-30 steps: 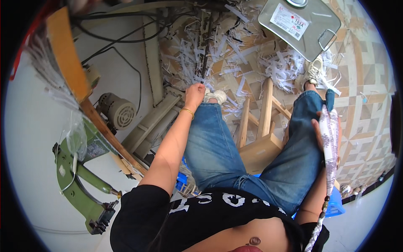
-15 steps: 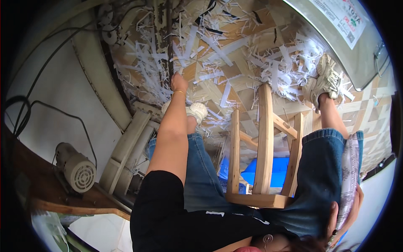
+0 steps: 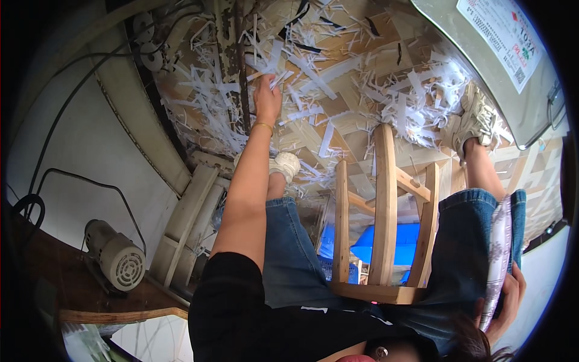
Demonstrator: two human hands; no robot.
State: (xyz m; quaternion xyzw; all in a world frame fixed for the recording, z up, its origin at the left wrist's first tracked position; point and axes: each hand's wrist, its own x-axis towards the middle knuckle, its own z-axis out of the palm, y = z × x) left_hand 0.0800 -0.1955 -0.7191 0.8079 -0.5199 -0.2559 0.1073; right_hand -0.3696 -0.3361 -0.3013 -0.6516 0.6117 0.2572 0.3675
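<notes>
My left hand (image 3: 267, 101) reaches down over the littered floor, its fingers closed on white strips (image 3: 276, 79) that poke out past the fingertips. More white strips and shreds (image 3: 208, 90) lie around it, beside a dark worn metal bar (image 3: 243, 90). Beside my right thigh, my right hand (image 3: 509, 301) curls around a pale lilac patterned cloth piece (image 3: 498, 259), which looks long and folded. Part of that hand is hidden behind the cloth.
A wooden stool (image 3: 383, 205) stands upside down between my legs, near a blue bin (image 3: 392, 241). A heap of shreds (image 3: 422, 99) lies by my right shoe. At the upper right is a metal box (image 3: 482, 66); a motor (image 3: 117, 256) sits at left.
My left hand has risen a little off the floor and moved slightly right, with white strips now showing at its fingers. My right hand has shifted slightly on the patterned cloth.
</notes>
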